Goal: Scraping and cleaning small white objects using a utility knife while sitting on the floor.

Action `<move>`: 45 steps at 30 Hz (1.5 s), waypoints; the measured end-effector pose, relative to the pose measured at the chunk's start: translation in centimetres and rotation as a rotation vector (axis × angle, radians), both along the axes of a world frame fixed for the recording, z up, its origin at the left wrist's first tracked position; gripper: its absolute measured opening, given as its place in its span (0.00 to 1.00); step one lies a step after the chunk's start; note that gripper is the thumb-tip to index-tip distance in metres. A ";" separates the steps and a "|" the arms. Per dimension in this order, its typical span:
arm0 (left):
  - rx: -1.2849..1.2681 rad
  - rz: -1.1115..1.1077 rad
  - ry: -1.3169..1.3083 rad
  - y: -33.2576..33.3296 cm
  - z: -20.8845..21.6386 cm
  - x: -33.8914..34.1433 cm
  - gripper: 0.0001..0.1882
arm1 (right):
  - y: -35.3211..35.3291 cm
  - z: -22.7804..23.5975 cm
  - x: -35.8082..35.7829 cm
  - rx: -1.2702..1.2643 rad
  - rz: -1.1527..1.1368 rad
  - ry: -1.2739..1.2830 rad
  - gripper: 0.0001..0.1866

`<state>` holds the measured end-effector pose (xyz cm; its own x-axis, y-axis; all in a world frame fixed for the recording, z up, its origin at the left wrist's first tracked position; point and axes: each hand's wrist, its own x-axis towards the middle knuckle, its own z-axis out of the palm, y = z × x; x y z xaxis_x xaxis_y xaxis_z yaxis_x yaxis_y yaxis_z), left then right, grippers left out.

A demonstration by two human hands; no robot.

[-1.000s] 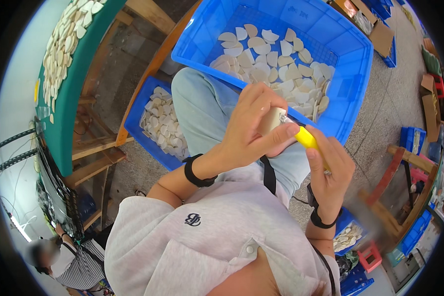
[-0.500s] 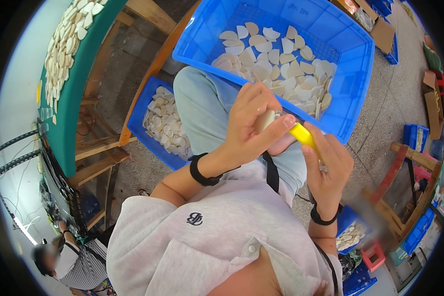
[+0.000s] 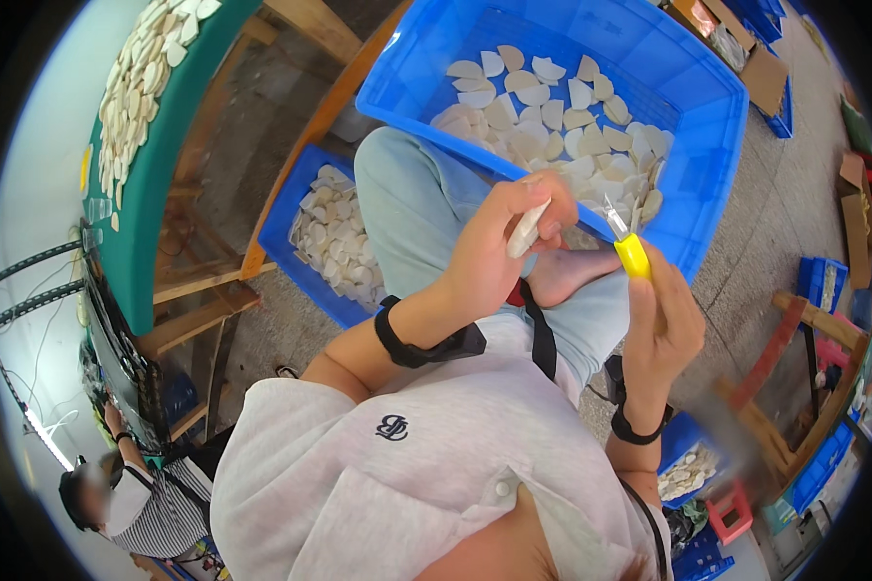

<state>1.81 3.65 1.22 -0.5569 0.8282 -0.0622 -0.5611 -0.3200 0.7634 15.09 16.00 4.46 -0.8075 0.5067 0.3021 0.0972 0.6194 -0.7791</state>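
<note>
Knife blade (image 3: 617,222) clear of pale piece (image 3: 528,230)

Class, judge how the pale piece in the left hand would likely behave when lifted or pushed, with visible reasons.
The pale piece is probably stiff: it shows no sag in the left hand. It is likely light, being small beside that hand. Pushed, it may slide rather than roll, as it looks flattish.

Green table (image 3: 138,247) — pale pieces (image 3: 131,97) strewn along it, clear cups (image 3: 99,208) too
</note>
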 end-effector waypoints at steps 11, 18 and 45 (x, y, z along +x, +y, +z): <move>-0.158 0.047 0.242 -0.5 0.7 0.5 0.14 | -0.1 1.5 -0.3 -0.001 0.146 -0.067 0.14; -0.191 0.096 0.530 -0.6 0.7 0.4 0.13 | -0.1 1.5 -0.5 0.026 0.191 -0.066 0.14; -0.204 0.278 0.848 -0.9 -0.5 0.4 0.12 | 0.0 1.2 -0.1 0.226 0.198 -0.099 0.16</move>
<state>2.21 2.72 0.75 -0.6605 0.6751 0.3285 0.2906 -0.1735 0.9410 14.94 16.00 5.69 -0.9147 0.2657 0.3044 0.0258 0.7902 -0.6123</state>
